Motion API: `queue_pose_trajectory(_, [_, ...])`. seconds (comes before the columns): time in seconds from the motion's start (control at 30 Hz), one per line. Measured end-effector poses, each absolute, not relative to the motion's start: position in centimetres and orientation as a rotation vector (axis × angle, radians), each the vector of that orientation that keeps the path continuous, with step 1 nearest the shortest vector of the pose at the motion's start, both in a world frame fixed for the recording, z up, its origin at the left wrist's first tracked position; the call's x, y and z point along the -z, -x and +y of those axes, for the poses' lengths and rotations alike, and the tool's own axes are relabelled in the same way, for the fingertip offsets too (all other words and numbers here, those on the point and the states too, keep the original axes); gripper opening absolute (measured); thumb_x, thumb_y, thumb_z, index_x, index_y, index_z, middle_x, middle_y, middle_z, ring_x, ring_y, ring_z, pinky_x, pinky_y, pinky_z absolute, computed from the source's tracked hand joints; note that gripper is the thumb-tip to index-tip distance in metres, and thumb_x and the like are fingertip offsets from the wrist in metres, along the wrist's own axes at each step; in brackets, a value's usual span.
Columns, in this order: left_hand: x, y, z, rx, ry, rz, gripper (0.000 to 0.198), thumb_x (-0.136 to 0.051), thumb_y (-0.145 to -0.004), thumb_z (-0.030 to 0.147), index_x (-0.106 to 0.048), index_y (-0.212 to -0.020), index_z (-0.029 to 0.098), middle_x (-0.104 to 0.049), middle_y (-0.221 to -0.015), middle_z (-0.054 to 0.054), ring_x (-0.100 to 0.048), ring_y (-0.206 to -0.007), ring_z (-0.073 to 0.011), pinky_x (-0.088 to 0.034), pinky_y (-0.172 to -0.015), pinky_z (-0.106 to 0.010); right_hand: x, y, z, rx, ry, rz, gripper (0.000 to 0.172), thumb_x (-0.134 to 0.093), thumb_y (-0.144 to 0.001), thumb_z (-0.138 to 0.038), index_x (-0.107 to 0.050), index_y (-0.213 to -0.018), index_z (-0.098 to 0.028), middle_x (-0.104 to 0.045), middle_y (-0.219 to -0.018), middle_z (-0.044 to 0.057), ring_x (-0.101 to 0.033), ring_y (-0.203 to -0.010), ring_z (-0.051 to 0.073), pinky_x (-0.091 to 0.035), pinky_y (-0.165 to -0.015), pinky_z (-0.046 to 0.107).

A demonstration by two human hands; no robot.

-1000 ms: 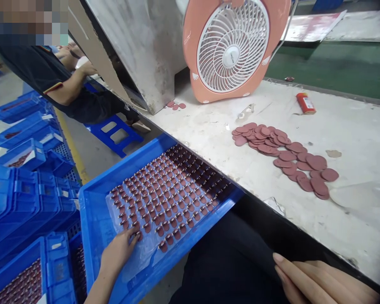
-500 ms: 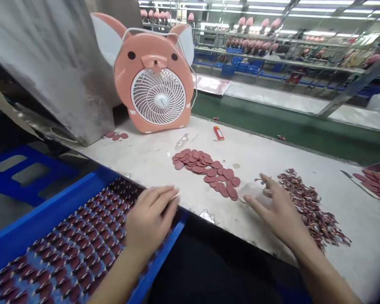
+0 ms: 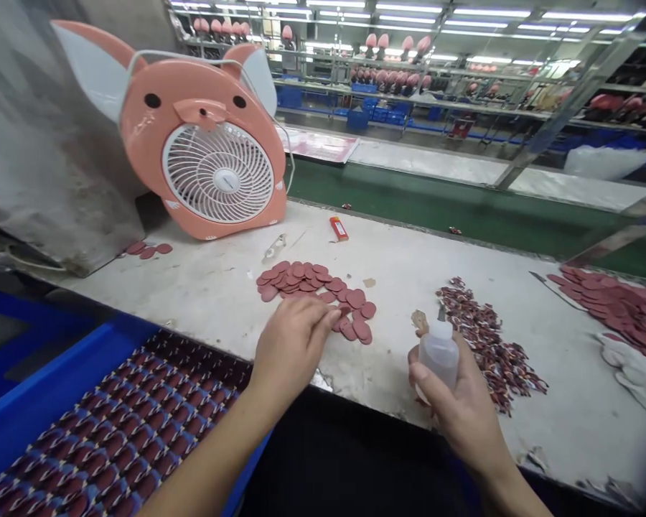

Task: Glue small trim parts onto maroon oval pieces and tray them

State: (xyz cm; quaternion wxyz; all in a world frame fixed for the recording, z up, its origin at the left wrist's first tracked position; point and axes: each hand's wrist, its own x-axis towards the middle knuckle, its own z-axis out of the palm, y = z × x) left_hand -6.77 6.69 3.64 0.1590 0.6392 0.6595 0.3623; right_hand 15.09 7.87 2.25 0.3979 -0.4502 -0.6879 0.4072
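Note:
My left hand point(image 3: 293, 341) is over the table's near side, thumb and fingers pinched on a dark red disc point(image 3: 345, 309) at the right end of a pile of similar flat discs point(image 3: 296, 275). In my right hand point(image 3: 460, 402) is a translucent white squeeze bottle point(image 3: 440, 353), held roughly upright with its dark, thin tip pointing up. Just right of the bottle lies a heap of small dark red and metallic pieces point(image 3: 489, 337). Left of my left arm, a blue tray point(image 3: 100, 359) holds rows of discs with small pieces on them.
A pig-shaped fan point(image 3: 204, 151) stands at the back left beside a grey metal box point(image 3: 48, 143). A red lighter point(image 3: 339, 229) lies behind the discs. More red discs point(image 3: 619, 305) and a white cloth point(image 3: 632, 370) are at the far right. A green strip point(image 3: 409, 205) runs behind the table.
My left hand has moved right from beside the tray to the disc pile and now pinches a disc. My right hand now holds the bottle upright. The view has turned right.

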Motion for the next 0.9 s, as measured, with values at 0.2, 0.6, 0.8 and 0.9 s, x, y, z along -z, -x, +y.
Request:
queue_pose_trajectory(0.2, [-4.2, 4.0, 2.0, -1.052, -1.308, 1.462, 0.031, -0.05, -0.092, 0.04, -0.071, -0.078, 0.02, -0.069, -0.068, 0.0, -0.061, -0.064, -0.0149, -0.049, -0.059, -0.022, -4.0, -13.4, 7.1, -1.442, 0.946, -1.576, 0.035, -0.071, -0.085, -0.032, -0.046, -0.108, -0.023, -0.06, -0.085, -0.001, -0.058, -0.07, 0.014, -0.048, -0.061, 0.022])
queue_pose_trajectory(0.6, [-1.1, 1.4, -1.1, -1.738, -1.389, 1.353, 0.046, -0.086, -0.061, 0.022, -0.07, -0.105, 0.027, -0.072, -0.086, 0.002, -0.066, -0.072, -0.0134, -0.054, -0.066, -0.021, -3.3, -11.7, 3.6, -1.93, 0.968, -1.005, 0.041, -0.07, -0.085, -0.04, -0.042, -0.112, -0.027, -0.055, -0.077, -0.003, -0.049, -0.062, 0.01, -0.037, -0.049, 0.016])
queue_pose_trajectory(0.8, [0.1, 0.8, -2.0, -1.847, -1.211, 1.19, 0.042, -0.083, -0.065, 0.015, -0.073, -0.104, 0.028, -0.077, -0.095, -0.002, -0.07, -0.085, -0.0173, -0.055, -0.077, -0.025, -3.1, -11.6, 2.3, -1.935, 1.147, -1.007, 0.054, -0.062, -0.079, -0.064, -0.043, -0.114, -0.027, -0.051, -0.065, -0.003, -0.035, -0.043, 0.01, -0.026, -0.038, 0.019])
queue_pose_trajectory(0.9, [-0.3, 1.0, -2.8, -1.687, -0.673, 0.999, 0.029, -0.083, -0.065, 0.015, -0.076, -0.091, 0.027, -0.079, -0.092, -0.002, -0.072, -0.078, -0.0169, -0.057, -0.066, -0.022, -2.6, -13.6, 2.5, -1.748, 1.286, -1.264, 0.063, -0.063, -0.077, -0.065, -0.035, -0.123, -0.033, -0.057, -0.071, -0.002, -0.046, -0.049, 0.015, -0.035, -0.042, 0.022])
